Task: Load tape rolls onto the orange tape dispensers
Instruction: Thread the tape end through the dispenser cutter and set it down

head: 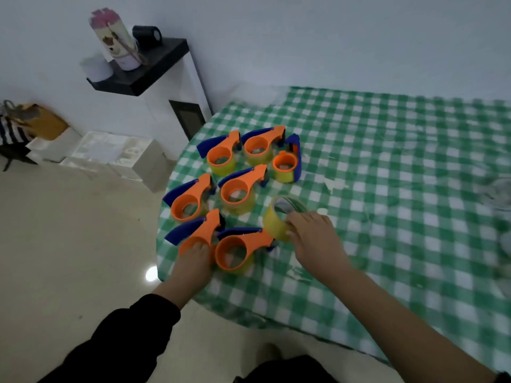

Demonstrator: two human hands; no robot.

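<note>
The person's right hand (313, 234) pinches the tape roll (278, 220) by its near rim, fingers curled over the edge and into the core. The roll is tipped, its open core facing up and towards the person's right, and its lower edge rests on or just above the cloth. The left hand (193, 262) lies over the ring of the near-left dispenser (200, 234); whether its fingers grip that ring or only press on it cannot be told.

The coming move probably turns on this: the roll sits to the right of the near-left dispenser, with the near-centre dispenser (237, 251) between them, its nose just beside the roll. The left hand is already on the near-left dispenser, so the right hand must likely carry the roll leftward across the near-centre dispenser. Each dispenser's long axis runs from its round ring up to its blue handle (pointing away and to the left). Whether the near-left one already carries tape is hidden by the hand.

5 other dispensers (239, 189) stand farther back, yellowish tape showing under their rings.

All 7 rest on a table under a green-and-white checked cloth (387, 189). Beyond it are a white cabinet (177, 87) with a dark top, pale boxes (110, 153) and a light floor (69, 244).
</note>
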